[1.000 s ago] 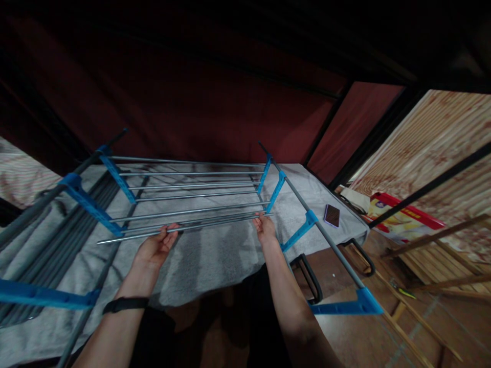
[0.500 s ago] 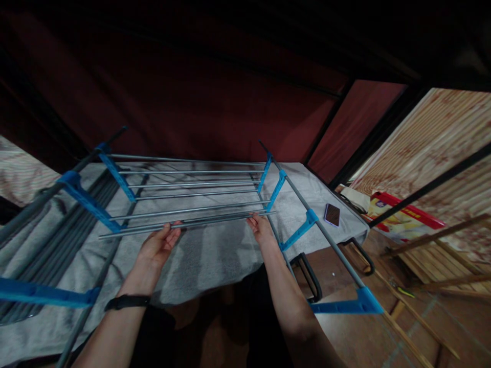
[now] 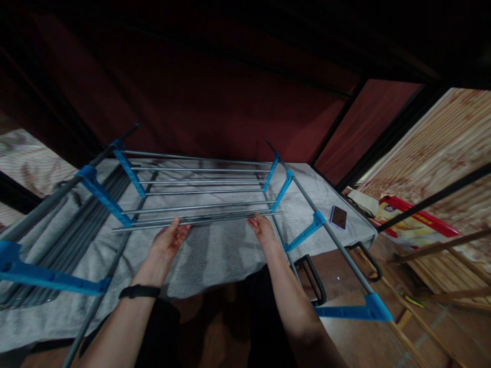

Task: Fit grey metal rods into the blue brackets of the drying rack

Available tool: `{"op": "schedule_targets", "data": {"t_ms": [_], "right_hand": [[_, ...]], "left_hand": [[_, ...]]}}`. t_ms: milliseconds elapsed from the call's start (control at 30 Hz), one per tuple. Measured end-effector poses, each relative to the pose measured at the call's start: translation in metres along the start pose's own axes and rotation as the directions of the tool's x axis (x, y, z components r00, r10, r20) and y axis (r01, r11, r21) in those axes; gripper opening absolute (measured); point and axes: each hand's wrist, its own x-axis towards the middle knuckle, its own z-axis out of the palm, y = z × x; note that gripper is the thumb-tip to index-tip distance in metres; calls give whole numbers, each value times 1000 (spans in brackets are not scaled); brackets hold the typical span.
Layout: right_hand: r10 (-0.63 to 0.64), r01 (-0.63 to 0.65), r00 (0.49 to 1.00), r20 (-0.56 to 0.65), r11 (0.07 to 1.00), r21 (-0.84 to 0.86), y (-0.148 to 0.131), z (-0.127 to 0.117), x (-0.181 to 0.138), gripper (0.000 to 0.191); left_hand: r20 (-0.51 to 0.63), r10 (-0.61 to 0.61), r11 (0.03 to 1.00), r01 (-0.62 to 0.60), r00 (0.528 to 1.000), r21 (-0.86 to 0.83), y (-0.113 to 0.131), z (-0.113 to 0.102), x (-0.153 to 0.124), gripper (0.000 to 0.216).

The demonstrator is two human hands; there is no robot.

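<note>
A grey metal rod (image 3: 215, 222) lies across the near side of a rack frame with blue plastic brackets (image 3: 103, 198). My left hand (image 3: 169, 241) pinches this rod left of its middle, thumb above and fingers below. Toward the rod's right end, my right hand (image 3: 263, 230) grips it with the fingertips. The rod's left end sticks out past the lower end of a left bracket. Farther back, several grey crossbars (image 3: 203, 191) span between the left and right brackets. Whether the held rod touches the nearest crossbar, I cannot tell.
Several loose grey tubes (image 3: 72, 243) lie in a bundle on the left of the grey cloth (image 3: 215, 260). A phone (image 3: 338, 217) rests at the right. Black handles (image 3: 312, 278), a red and yellow box (image 3: 414, 220) and a wooden chair (image 3: 448, 271) stand beyond.
The view has turned slightly left, so the rack and cloth appear farther right. Both hands stay on the rod, in nearly the same place along it.
</note>
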Motion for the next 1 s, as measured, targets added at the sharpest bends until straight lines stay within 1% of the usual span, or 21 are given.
{"op": "schedule_targets", "data": {"t_ms": [333, 433, 533, 667, 867, 1000], "right_hand": [[17, -15, 999, 42, 999, -36, 4, 0, 0, 11], [27, -26, 999, 19, 999, -42, 4, 1, -2, 11], [22, -22, 1000, -12, 999, -44, 3, 1, -2, 12], [6, -8, 998, -59, 999, -44, 3, -2, 0, 15], [-2, -3, 998, -68, 998, -67, 5, -9, 4, 11], [12, -20, 994, -106, 997, -71, 4, -9, 5, 14]], "left_hand": [[3, -2, 1000, 2, 1000, 11, -5, 3, -4, 19], [4, 2, 1000, -2, 1000, -10, -6, 4, -4, 17], [28, -10, 999, 11, 1000, -37, -5, 5, -5, 14], [36, -34, 994, 37, 999, -105, -2, 3, -7, 16], [11, 3, 987, -2, 1000, -160, -4, -3, -7, 19], [-6, 12, 982, -13, 1000, -187, -4, -7, -4, 19]]}}
